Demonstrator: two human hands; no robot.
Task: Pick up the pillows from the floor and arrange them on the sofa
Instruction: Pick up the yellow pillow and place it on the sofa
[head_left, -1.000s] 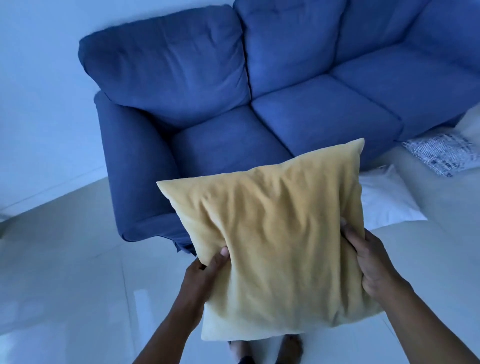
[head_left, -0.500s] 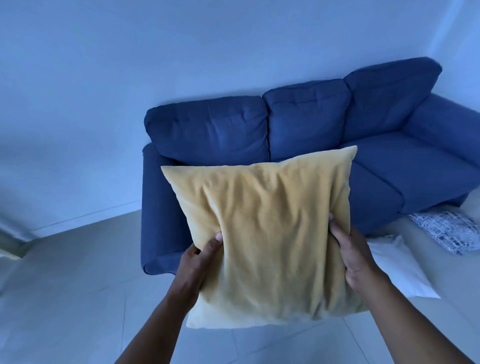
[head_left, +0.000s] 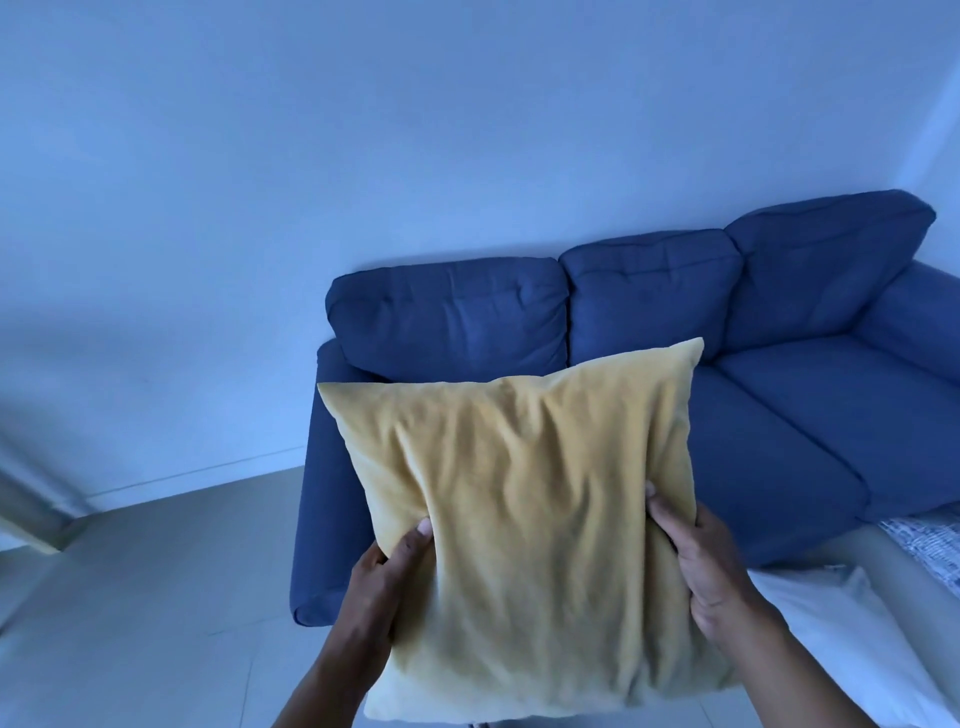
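I hold a yellow pillow (head_left: 524, 509) upright in front of me, over the left seat of the blue sofa (head_left: 779, 415). My left hand (head_left: 387, 587) grips its left edge and my right hand (head_left: 706, 566) grips its right edge. A white pillow (head_left: 852, 639) lies on the floor at the lower right, by the sofa's front. A patterned white-and-dark pillow (head_left: 930, 545) lies on the floor at the right edge, partly cut off. The sofa's three seats carry no pillows.
A pale wall (head_left: 363, 156) stands behind the sofa. Light tiled floor (head_left: 156, 597) spreads to the left of the sofa's left armrest (head_left: 322, 493). A pale object shows at the far left edge.
My view has tilted up, so the sofa sits lower and further right in the frame and more wall shows. Both hands keep the same hold on the yellow pillow.
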